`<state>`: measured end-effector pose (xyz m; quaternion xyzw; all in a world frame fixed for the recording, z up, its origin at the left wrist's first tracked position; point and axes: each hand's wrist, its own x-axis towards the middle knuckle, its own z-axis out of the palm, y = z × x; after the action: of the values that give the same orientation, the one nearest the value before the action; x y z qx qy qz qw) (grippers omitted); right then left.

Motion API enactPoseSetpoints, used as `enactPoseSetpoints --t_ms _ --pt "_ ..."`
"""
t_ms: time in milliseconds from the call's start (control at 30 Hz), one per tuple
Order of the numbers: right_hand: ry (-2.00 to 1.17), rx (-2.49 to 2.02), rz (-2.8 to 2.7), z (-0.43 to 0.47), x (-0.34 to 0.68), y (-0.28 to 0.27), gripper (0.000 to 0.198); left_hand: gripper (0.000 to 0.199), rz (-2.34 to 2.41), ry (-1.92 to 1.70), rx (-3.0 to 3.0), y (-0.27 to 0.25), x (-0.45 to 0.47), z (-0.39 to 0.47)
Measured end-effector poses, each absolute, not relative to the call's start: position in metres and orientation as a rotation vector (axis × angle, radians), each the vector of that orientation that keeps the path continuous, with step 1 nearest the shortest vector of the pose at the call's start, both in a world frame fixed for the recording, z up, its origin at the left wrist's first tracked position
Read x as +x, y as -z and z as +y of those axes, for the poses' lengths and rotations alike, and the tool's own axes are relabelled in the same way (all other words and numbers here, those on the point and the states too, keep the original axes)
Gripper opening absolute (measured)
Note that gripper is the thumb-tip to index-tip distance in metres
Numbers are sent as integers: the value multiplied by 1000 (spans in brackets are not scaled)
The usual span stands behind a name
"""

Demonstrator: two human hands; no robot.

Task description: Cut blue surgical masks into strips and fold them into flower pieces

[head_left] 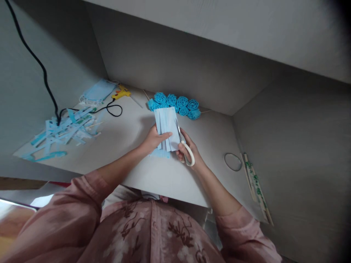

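Observation:
My left hand (155, 139) grips a pleated light-blue face mask (166, 122), its thumb lying across the folds. Scissors (188, 152) with cream-white handles are in my right hand (193, 148), and their blades lie along the right side of the mask. Another pale blue piece (161, 153) rests on the table just below the mask. Behind the mask sits a cluster of blue rosette flowers (182, 102), the mask's top edge overlapping some of them. How far the blades have cut in cannot be made out.
A pile of cut blue and white strips (65, 128) covers the table's left side. Behind it are stacked masks (98, 90) and a yellow glue gun (121, 92) with a black cord (44, 69). A ring (233, 162) and sticks (256, 182) lie right. Walls and an overhanging shelf (233, 29) enclose the table.

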<state>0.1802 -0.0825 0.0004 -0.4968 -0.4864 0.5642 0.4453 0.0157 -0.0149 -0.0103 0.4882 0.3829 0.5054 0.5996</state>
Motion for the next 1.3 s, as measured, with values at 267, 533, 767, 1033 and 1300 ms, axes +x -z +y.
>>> enactPoseSetpoints --t_ms 267,533,767,1033,1300 --pt "-1405 -1255 -1164 -85 178 -4 111 59 877 -1175 1131 13 15 -13" --pt "-1416 -1262 -1143 -83 179 -1 112 56 867 -1172 1118 12 15 -15" --pt "-1447 -1237 -1219 -82 180 0 114 51 842 -1264 993 8 11 -11" --pt "-1387 -1209 -1321 -83 181 1 106 51 890 -1219 1086 7 15 -15" --pt "-1358 -1223 -1291 -82 180 2 103 51 901 -1181 1112 10 18 -17"
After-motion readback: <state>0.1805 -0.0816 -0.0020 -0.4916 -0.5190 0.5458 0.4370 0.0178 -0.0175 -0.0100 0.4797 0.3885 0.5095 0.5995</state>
